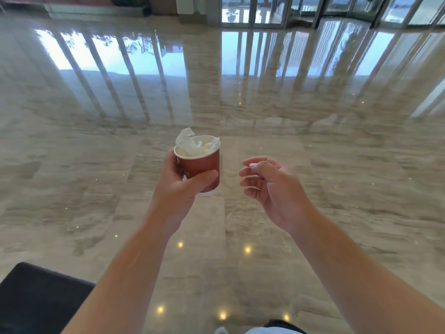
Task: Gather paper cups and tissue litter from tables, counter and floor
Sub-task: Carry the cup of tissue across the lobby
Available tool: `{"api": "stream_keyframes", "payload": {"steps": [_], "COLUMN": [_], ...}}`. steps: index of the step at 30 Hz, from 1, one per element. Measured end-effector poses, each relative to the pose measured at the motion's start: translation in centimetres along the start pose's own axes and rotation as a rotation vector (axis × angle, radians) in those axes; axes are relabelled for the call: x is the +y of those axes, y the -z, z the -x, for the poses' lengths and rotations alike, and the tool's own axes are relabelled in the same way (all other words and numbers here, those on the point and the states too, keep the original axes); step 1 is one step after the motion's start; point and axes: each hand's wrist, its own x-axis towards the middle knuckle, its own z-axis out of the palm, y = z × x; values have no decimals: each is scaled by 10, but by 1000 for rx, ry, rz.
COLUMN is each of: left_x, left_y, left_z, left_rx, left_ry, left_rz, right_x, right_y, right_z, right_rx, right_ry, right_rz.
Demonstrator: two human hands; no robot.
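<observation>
My left hand [179,186] grips a red paper cup [201,163] upright in front of me, thumb across its front and fingers round the back. Crumpled white tissue [192,143] is stuffed into the cup and sticks up past the rim. My right hand [267,186] hovers just right of the cup, apart from it, palm turned inward with the fingers loosely curled and nothing in it.
A glossy beige marble floor [337,189] spreads all around, mirroring tall windows and ceiling lights. Glass doors [252,10] line the far wall. A dark seat or table corner [36,300] sits at the bottom left.
</observation>
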Motion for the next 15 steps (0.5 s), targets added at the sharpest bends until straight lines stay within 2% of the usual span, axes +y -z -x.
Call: {"api": "stream_keyframes", "payload": {"steps": [8, 15], "left_x": [-13, -30], "left_y": [23, 22], "left_z": [-101, -223], "left_rx": [30, 77], "left_ry": [12, 9], "left_rz": [-27, -77], "right_x": [-3, -20], "right_y": [-25, -37], "right_z": [-109, -243], "right_rx": [-39, -109], "right_ry": [-17, -22], "right_rz": [-24, -72]}}
